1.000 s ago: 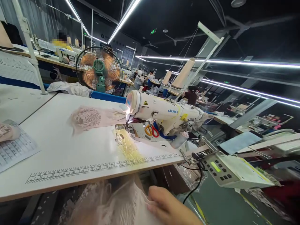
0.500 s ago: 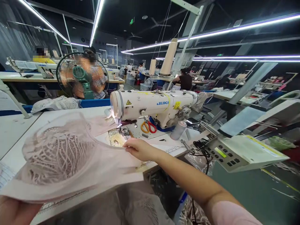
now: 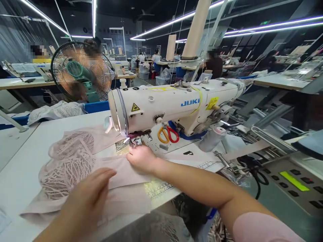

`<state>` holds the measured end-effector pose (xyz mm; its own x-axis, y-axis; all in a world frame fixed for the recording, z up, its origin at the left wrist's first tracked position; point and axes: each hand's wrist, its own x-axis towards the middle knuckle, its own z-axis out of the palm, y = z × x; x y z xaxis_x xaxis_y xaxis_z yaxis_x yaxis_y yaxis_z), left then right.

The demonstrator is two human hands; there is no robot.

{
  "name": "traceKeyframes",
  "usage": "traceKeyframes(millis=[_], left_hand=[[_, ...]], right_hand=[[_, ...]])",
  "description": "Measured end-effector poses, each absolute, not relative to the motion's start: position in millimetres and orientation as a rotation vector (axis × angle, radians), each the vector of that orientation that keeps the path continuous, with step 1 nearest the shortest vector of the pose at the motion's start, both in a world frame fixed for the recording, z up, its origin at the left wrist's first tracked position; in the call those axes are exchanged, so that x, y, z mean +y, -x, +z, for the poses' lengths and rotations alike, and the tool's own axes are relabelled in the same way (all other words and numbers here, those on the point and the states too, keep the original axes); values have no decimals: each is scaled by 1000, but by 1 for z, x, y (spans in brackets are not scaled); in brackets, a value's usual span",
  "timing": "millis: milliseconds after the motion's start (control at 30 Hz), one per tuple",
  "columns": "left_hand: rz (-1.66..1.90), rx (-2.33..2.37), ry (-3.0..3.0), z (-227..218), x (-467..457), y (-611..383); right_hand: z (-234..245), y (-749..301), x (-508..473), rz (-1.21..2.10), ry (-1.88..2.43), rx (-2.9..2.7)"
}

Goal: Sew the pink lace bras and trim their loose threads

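A pale pink lace garment (image 3: pixel 127 174) is spread on the table (image 3: pixel 15 164), before the sewing machine (image 3: pixel 156 104). Its edge is pinched in the grip of the right hand (image 3: pixel 142 158). The blurred left hand (image 3: pixel 85 195) is held over the cloth, its grip spread; whether contact is made cannot be told.

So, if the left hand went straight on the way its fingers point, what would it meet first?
For the left hand, probably the pink fabric just ahead. If the left hand is raised clear of that, the right hand likely comes first; blur makes its height unclear.
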<state>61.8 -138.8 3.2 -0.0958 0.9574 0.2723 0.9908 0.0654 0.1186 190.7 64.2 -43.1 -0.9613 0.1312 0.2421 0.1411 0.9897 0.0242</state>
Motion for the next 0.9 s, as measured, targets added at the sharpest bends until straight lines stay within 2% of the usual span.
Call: traceKeyframes(millis=[100, 233, 400, 600, 900], left_hand=[[-230, -2164, 2198, -17, -79, -90], [-16, -2119, 2244, -32, -61, -74], [96, -2123, 2219, -17, -65, -67], [524, -2281, 2076, 0, -48, -89], [575, -2376, 1887, 2, -24, -93]], right_hand=[[-41, -211, 68, -15, 135, -2908], [-41, -246, 78, 98, -150, -2890], [-46, -260, 80, 230, -275, -2813], [-50, -258, 71, 289, -390, -2743], [-43, -259, 80, 307, -297, -2821]])
